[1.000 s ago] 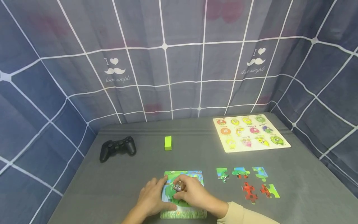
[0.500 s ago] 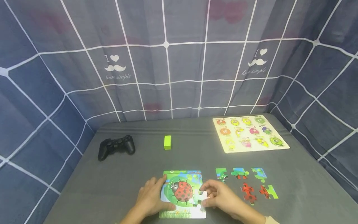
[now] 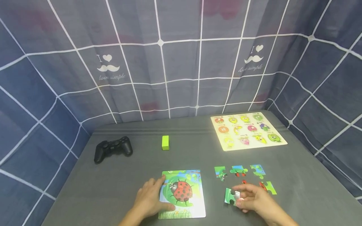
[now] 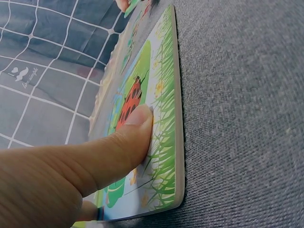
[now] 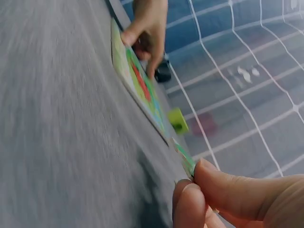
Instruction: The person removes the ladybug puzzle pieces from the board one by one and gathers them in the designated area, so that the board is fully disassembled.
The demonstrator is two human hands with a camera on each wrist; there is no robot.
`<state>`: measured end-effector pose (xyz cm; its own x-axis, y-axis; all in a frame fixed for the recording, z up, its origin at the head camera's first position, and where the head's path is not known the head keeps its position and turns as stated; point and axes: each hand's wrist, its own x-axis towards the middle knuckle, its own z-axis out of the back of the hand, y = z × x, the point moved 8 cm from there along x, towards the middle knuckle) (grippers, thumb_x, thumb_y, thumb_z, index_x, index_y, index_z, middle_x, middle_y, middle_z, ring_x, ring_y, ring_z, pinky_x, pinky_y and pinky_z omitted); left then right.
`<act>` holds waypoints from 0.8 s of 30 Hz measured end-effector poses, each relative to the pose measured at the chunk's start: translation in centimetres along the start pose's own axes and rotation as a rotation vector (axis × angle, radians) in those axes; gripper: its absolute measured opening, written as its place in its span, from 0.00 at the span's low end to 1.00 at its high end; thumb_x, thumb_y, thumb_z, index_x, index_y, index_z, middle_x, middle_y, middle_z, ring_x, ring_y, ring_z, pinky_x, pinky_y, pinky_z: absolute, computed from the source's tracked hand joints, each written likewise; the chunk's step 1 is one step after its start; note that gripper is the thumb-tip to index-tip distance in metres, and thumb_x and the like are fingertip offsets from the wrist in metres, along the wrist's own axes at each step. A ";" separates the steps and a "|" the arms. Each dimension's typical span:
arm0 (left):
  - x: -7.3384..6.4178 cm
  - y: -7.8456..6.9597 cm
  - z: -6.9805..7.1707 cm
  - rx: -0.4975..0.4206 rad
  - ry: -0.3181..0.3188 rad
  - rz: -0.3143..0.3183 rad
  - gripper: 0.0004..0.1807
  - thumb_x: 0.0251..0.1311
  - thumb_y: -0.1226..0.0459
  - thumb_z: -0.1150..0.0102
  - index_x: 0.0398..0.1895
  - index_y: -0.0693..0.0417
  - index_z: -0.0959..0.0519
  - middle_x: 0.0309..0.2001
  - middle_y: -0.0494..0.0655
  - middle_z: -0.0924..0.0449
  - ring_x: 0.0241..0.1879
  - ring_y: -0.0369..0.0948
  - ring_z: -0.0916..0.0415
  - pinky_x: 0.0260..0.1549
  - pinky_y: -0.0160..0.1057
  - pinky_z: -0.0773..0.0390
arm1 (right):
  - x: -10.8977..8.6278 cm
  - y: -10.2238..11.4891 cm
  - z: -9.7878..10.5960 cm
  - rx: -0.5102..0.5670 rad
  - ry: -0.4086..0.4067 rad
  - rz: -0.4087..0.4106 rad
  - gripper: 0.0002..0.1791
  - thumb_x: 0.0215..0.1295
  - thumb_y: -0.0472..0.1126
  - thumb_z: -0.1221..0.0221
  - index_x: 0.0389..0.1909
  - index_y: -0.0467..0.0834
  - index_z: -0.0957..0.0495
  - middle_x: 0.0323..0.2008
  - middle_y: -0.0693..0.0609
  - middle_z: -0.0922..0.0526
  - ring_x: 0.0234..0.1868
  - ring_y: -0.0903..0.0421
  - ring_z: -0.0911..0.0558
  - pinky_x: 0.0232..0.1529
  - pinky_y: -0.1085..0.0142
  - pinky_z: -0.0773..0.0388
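Observation:
My left hand [image 3: 150, 197] rests on the left side of a square ladybug picture board [image 3: 198, 201]. Its thumb [image 4: 107, 156] lies on the printed face and the fingers reach along the left edge. To the right of the board, my right hand [image 3: 253, 199] pinches a green jigsaw piece [image 3: 229, 195] between thumb and fingers. In the right wrist view that piece [image 5: 185, 159] appears tilted, above the cloth. Behind the right hand a red jigsaw piece [image 3: 244, 181] is mostly hidden. A red and green jigsaw piece [image 3: 270, 188] lies just beyond the fingers.
Several jigsaw pieces lie in a row, among them a blue and green one [image 3: 258, 170]. A fruit puzzle board [image 3: 246, 147] sits at the back right. A green block [image 3: 165, 143] stands mid-table, and a black game controller [image 3: 113, 149] is at left. Checked curtains [image 3: 181, 69] enclose the table.
From above the board, my right hand has carried the jigsaw piece rightward, close to the loose pieces. The ladybug picture is uncovered now. My left hand keeps its place on the board.

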<state>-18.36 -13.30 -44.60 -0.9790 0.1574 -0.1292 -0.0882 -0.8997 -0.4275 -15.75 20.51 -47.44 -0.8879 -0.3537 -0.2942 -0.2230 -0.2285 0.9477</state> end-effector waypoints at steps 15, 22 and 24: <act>-0.1 -0.1 0.2 -0.005 -0.004 -0.001 0.62 0.23 0.38 0.21 0.69 0.51 0.31 0.42 0.48 0.27 0.41 0.44 0.31 0.41 0.48 0.28 | 0.3 -0.5 0.9 0.041 -0.047 -0.005 0.33 0.61 0.39 0.34 0.61 0.26 0.34 0.34 0.48 0.18 0.30 0.57 0.17 0.33 0.64 0.17; -0.1 0.1 0.1 -0.002 -0.013 0.001 0.62 0.22 0.38 0.21 0.69 0.51 0.31 0.42 0.48 0.27 0.41 0.43 0.32 0.41 0.48 0.29 | 0.3 -0.1 0.7 -0.005 -0.073 -0.014 0.40 0.55 0.36 0.31 0.66 0.28 0.37 0.40 0.46 0.21 0.34 0.58 0.19 0.36 0.65 0.18; -0.1 0.0 0.3 -0.001 -0.013 0.001 0.62 0.22 0.38 0.21 0.69 0.51 0.31 0.43 0.48 0.27 0.42 0.43 0.32 0.41 0.48 0.29 | 0.2 -0.1 0.5 -0.022 -0.071 -0.030 0.41 0.54 0.36 0.31 0.67 0.29 0.38 0.39 0.47 0.23 0.34 0.58 0.20 0.36 0.66 0.19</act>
<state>-18.28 -13.43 -44.32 -0.9814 0.1513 -0.1182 -0.0871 -0.8994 -0.4283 -16.11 20.96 -47.53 -0.9074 -0.2815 -0.3121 -0.2417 -0.2580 0.9354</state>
